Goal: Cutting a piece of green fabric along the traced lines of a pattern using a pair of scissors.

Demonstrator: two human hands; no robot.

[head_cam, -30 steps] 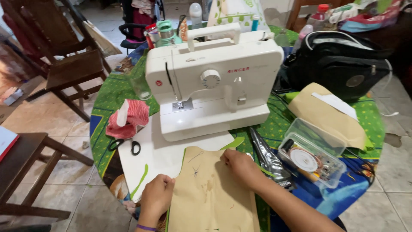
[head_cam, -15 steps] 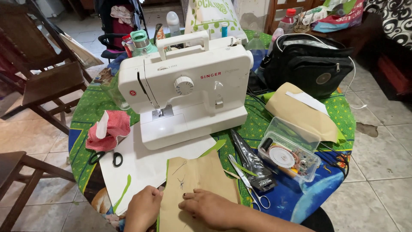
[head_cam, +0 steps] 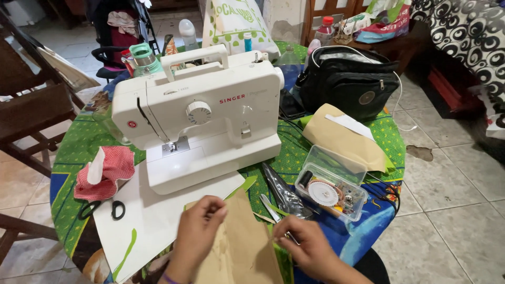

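Tan fabric [head_cam: 243, 247] pinched by left hand [head_cam: 197, 231]

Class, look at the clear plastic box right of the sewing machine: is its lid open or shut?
Open. The clear plastic box has its lid tilted up behind it, leaving the sewing bits inside uncovered.

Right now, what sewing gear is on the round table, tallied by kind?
Sewing machine: 1
Scissors: 2, black-handled scissors and metal scissors
Clear notions box: 1
Tan fabric pieces: 2, tan piece under both hands and folded tan piece
Red checked cloth: 1
Total: 7
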